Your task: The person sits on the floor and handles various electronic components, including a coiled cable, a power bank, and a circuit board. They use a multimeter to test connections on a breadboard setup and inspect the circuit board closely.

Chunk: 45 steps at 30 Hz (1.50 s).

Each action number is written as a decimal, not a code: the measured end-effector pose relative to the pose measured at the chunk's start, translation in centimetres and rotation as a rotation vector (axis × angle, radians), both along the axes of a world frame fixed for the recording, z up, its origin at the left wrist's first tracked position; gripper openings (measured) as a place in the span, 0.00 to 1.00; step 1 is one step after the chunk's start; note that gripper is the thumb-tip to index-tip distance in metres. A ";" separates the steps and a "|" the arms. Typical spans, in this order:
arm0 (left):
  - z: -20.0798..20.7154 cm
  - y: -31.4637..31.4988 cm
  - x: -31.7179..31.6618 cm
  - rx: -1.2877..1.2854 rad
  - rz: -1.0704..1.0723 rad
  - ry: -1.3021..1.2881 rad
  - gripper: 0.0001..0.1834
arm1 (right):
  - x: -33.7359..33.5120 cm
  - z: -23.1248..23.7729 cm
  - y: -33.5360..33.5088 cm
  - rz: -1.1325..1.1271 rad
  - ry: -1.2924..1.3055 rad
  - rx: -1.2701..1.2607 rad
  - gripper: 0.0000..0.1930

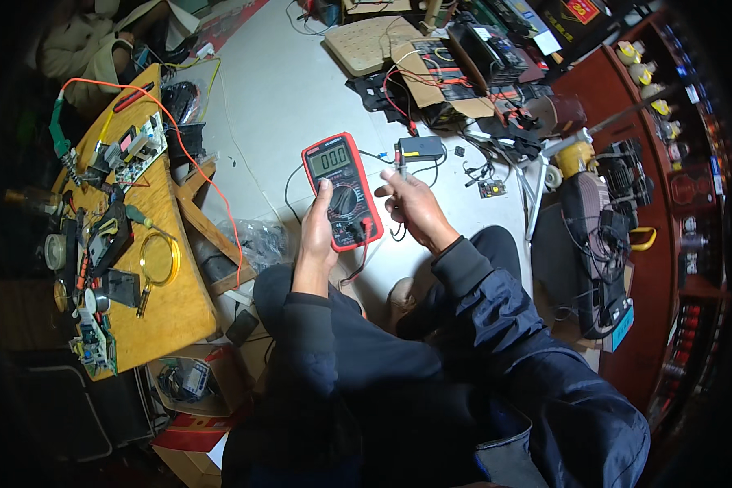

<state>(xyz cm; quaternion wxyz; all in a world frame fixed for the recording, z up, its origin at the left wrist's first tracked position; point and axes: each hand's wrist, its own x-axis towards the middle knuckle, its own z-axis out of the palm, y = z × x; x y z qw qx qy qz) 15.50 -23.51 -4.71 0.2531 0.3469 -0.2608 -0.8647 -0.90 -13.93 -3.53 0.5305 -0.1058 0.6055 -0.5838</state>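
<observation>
My left hand [315,232] is wrapped round the lower left side of a multimeter [346,197] in a red case, its thumb lying on the front. The grey display is lit and shows digits. A red test lead runs from a socket at the meter's lower right and loops below it. To the right of the meter, my right hand [417,206] has its fingers closed round slim test probes [399,158], one with red on it and one dark. Just beyond the probe ends is a black power adapter [423,148] with a cable, on the pale floor.
At left stands a wooden workbench [183,301] with circuit boards, tools and a magnifying glass [159,259]. An orange cable [189,153] hangs off it. A small circuit board [491,189] lies right of the adapter. Boxes of parts fill the far side; a red-brown cabinet [626,122] stands right.
</observation>
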 end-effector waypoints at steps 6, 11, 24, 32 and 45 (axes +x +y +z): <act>0.0 6.2 1.9 0.111 -0.279 0.394 0.30 | 1.0 0.7 4.7 -0.264 -0.340 -0.204 0.13; -0.2 11.2 3.6 0.249 -0.193 0.362 0.25 | 2.2 1.4 7.4 0.042 0.306 -0.146 0.18; 19.9 11.3 13.2 -0.616 0.294 0.480 0.24 | 5.7 10.1 6.1 0.383 0.089 -0.600 0.31; 37.3 12.9 35.8 -1.111 0.798 0.090 0.29 | 3.8 8.9 9.8 0.369 0.175 -0.449 0.36; 17.4 6.2 39.9 -0.479 0.974 -0.191 0.18 | 2.1 5.1 12.1 0.367 0.174 -0.335 0.25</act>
